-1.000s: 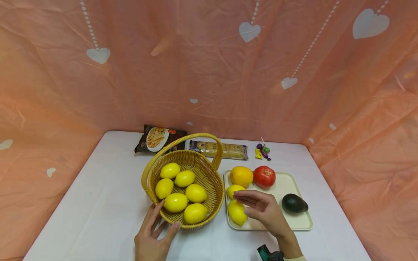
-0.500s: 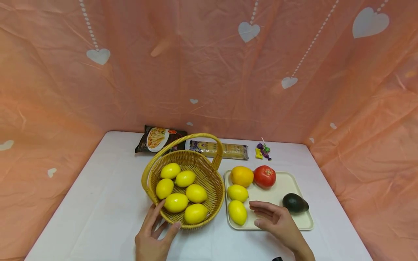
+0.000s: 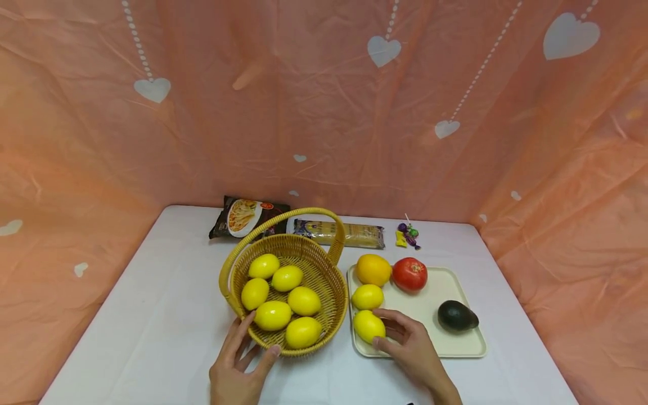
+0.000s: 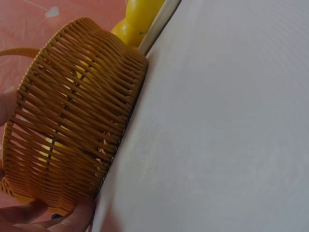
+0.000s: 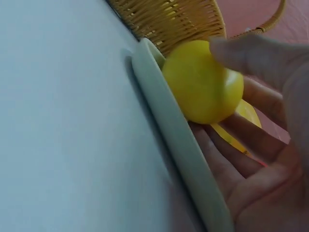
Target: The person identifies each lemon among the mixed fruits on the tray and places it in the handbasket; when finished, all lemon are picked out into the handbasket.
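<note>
A yellow wicker basket [image 3: 335,292] with a tall hoop handle holds several lemons [image 3: 273,315]. My left hand [image 3: 238,360] holds its near-left side, thumb at the front rim; in the left wrist view, fingertips [image 4: 79,215] lie low against the weave. To the right, my right hand [image 3: 412,346] grips a lemon [image 3: 369,327] at the near-left corner of a cream tray [image 3: 427,304], thumb on the near side and fingers on the far side. In the right wrist view this lemon [image 5: 200,82] sits beside the tray rim [image 5: 169,121]. Another lemon [image 3: 367,297] lies just behind it.
On the tray are also an orange [image 3: 373,270], a red pomegranate-like fruit [image 3: 410,274] and an avocado [image 3: 458,316]. Behind stand a black food packet [image 3: 245,216], a long noodle packet [image 3: 354,234] and small candies [image 3: 408,235]. Pink curtain surrounds the white table [image 3: 152,315].
My right hand first drew back right from the tray's lemons, then came left again and took hold of the nearest one, which has tilted slightly. The left hand stays at the basket.
</note>
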Available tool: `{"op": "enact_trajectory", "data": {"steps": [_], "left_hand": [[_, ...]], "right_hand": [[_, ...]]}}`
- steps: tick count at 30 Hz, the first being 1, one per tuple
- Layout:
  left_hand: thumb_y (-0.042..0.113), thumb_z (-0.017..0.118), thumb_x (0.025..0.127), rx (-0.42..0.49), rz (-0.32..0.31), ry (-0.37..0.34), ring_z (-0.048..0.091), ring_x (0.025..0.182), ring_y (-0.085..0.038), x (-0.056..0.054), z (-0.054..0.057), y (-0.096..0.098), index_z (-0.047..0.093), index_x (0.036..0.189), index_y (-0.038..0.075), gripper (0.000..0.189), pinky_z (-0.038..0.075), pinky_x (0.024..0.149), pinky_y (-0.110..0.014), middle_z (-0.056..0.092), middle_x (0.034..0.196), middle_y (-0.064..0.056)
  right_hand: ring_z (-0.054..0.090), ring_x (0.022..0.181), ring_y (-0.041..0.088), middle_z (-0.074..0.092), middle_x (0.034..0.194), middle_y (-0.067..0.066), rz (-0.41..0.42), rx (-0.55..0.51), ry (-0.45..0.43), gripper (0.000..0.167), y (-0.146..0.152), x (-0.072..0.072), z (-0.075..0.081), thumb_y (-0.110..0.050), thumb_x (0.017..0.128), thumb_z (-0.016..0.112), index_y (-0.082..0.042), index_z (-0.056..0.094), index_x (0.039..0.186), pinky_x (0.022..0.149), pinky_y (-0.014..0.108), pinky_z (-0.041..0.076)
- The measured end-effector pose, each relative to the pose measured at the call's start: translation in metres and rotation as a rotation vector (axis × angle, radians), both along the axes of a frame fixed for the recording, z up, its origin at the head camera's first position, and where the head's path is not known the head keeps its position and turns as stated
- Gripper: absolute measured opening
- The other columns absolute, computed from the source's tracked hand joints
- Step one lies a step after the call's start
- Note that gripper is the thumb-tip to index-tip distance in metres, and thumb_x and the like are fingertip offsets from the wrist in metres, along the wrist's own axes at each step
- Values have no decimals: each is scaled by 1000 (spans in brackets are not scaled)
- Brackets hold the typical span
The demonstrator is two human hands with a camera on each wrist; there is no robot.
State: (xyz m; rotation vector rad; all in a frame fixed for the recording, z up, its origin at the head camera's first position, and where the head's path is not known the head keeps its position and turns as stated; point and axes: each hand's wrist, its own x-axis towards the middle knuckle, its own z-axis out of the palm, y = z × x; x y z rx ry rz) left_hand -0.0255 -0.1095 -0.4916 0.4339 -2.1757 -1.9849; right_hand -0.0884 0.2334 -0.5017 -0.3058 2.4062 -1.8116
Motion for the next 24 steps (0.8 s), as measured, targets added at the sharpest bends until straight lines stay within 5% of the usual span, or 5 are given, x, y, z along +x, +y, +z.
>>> {"op": "enact_trajectory", "data": {"steps": [7, 15, 24], "left_hand": [[20, 94, 91, -4, -8, 5, 46, 154, -52, 0, 1, 0, 58, 160, 22, 78, 59, 111, -45, 31, 176, -27], [20, 94, 90, -4, -4, 8, 46, 154, -52, 0, 0, 0, 59, 160, 22, 78, 58, 111, -48, 31, 176, -27], [20, 94, 90, 12, -3, 6, 45, 154, -53, 1, 1, 0, 59, 160, 21, 78, 58, 111, -47, 30, 176, -28]], "right_hand": [[72, 120, 8, 70, 141, 21, 27, -19, -14, 47, 5, 1, 12, -2, 95, 82, 1, 69, 140, 104, 18, 62], [71, 124, 12, 73, 138, -4, 145, -111, 44, 42, 10, -11, 40, 2, 101, 72, 4, 66, 143, 106, 23, 63], [71, 130, 19, 69, 145, 21, 345, -102, 161, 43, -24, -35, 64, 3, 101, 73, 0, 68, 145, 112, 27, 60]]}}
